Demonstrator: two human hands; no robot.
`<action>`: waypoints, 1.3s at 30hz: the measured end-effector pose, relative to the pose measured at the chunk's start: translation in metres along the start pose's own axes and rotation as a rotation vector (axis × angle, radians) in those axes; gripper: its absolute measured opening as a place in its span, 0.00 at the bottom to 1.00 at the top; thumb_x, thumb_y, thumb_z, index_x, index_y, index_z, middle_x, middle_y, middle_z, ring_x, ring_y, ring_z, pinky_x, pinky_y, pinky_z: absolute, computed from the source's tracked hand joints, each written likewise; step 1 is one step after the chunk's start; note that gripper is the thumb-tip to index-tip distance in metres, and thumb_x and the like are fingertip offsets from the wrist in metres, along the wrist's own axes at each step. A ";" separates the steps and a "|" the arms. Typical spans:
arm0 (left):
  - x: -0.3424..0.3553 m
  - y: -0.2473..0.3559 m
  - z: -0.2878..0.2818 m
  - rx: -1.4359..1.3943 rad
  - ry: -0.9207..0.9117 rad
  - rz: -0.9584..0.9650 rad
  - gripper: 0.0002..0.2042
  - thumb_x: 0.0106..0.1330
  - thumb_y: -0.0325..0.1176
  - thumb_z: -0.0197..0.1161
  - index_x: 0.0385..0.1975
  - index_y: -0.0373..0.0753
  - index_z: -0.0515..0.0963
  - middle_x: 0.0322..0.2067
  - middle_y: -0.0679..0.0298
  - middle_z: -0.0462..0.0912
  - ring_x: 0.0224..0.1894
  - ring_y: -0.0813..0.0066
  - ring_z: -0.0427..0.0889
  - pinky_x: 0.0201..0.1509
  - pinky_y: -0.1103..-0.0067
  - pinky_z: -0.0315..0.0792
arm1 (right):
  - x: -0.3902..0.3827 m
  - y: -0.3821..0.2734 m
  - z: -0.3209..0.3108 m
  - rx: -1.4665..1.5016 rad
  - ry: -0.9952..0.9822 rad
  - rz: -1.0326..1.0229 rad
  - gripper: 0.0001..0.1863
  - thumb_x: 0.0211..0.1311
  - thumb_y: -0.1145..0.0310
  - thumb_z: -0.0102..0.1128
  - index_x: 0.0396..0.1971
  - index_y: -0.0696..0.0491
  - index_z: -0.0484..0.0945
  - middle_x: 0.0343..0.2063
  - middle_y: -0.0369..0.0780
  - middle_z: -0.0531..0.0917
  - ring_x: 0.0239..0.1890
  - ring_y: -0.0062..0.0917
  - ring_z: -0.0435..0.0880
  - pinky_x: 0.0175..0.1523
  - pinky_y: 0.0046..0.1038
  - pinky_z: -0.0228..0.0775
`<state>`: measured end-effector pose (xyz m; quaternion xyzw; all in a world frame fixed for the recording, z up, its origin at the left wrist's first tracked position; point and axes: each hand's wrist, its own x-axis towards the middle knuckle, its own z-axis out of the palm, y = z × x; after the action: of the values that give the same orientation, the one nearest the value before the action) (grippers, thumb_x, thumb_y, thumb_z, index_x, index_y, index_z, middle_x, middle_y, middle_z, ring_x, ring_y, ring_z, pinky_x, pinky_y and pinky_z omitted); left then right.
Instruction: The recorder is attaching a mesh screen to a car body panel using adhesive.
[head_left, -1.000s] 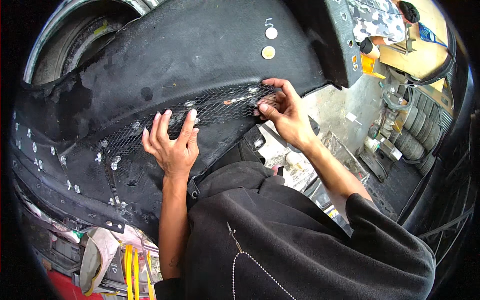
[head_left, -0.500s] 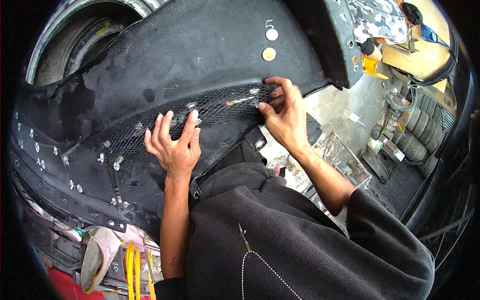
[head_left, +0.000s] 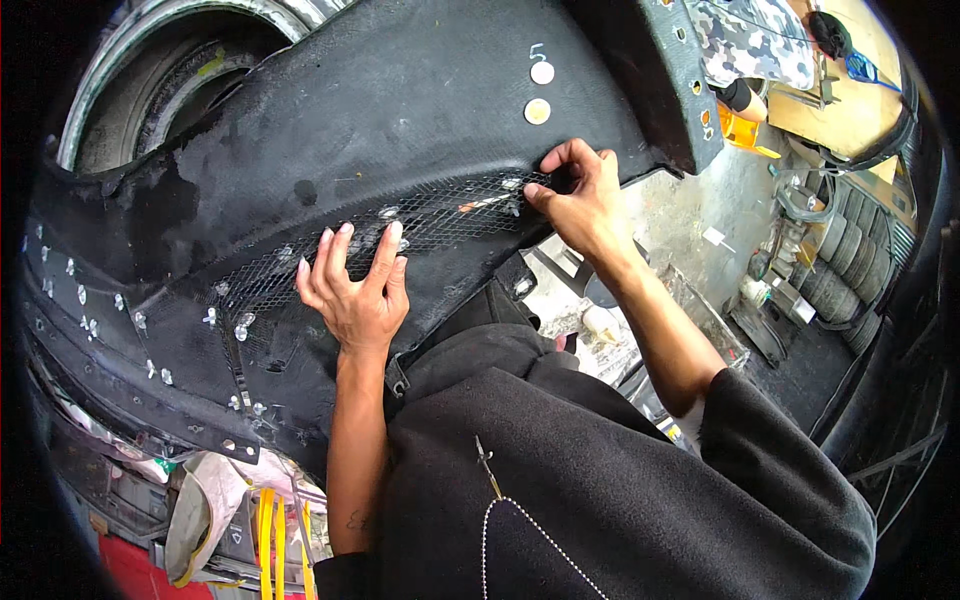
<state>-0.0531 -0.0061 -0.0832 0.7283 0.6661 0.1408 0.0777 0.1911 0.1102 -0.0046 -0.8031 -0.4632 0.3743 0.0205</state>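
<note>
Mesh strip [head_left: 450, 222]: along the black panel [head_left: 420, 120] facing you.
Your left hand [head_left: 362, 308]: fingers spread, resting on the mesh strip.
Your right hand [head_left: 592, 208]: curled at the strip's right end; whether you pinch it cannot be told.

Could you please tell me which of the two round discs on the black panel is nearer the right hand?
The yellowish disc, lower in the picture, is nearer the right hand; the whiter disc lies beyond, beside the white mark.
</note>
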 end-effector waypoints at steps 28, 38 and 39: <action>0.007 0.006 -0.010 -0.124 -0.010 -0.036 0.16 0.67 0.46 0.60 0.53 0.59 0.83 0.63 0.60 0.68 0.67 0.58 0.64 0.71 0.51 0.48 | -0.002 0.027 -0.031 -0.259 0.244 -0.527 0.48 0.36 0.57 0.84 0.62 0.44 0.69 0.61 0.54 0.63 0.63 0.51 0.63 0.66 0.48 0.60; 0.064 0.036 -0.042 -0.437 -0.006 0.056 0.09 0.60 0.35 0.71 0.38 0.42 0.84 0.39 0.66 0.84 0.43 0.66 0.81 0.59 0.68 0.62 | -0.065 0.045 -0.035 0.243 0.553 -0.050 0.34 0.47 0.62 0.83 0.46 0.58 0.68 0.45 0.42 0.72 0.49 0.29 0.72 0.51 0.35 0.68; 0.081 0.044 -0.037 -0.479 -0.047 0.093 0.11 0.57 0.36 0.74 0.36 0.43 0.83 0.37 0.66 0.83 0.41 0.65 0.80 0.55 0.69 0.64 | -0.065 0.068 -0.021 0.263 0.423 0.099 0.46 0.42 0.58 0.85 0.56 0.58 0.62 0.48 0.44 0.70 0.53 0.29 0.70 0.56 0.37 0.67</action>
<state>-0.0169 0.0675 -0.0262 0.7220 0.5775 0.2812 0.2571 0.2349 0.0290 0.0228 -0.8758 -0.3558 0.2555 0.2029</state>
